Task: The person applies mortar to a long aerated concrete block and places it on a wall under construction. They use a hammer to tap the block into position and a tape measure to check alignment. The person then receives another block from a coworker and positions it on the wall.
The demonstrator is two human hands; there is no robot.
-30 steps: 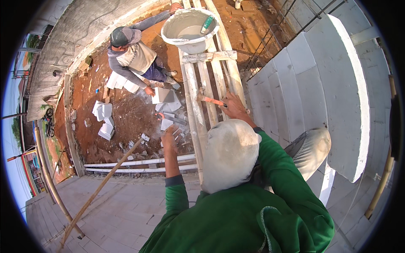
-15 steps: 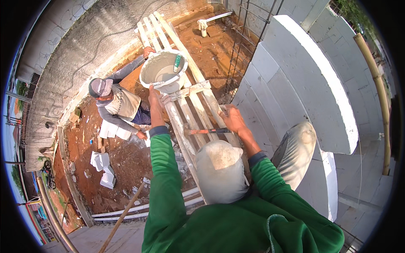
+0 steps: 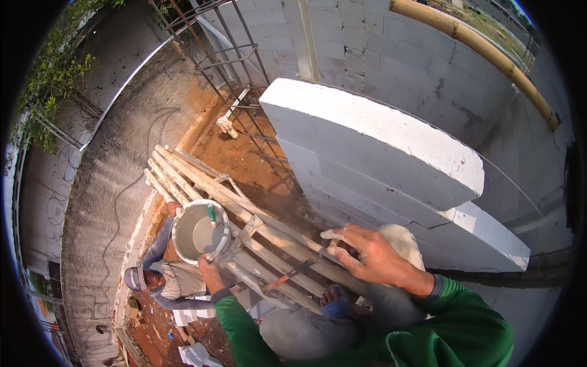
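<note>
Bucket [image 3: 199,232] gripped at rim by left hand [image 3: 210,270].
Right hand [image 3: 367,255] was laid flat, fingers spread, on wooden ladder [image 3: 269,244]; bucket was raised by person below [image 3: 165,278].

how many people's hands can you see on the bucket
2: the left hand of the camera wearer grips the near rim of the bucket, and a hand of the person below touches its far side. That person's other hand may be hidden.
</note>
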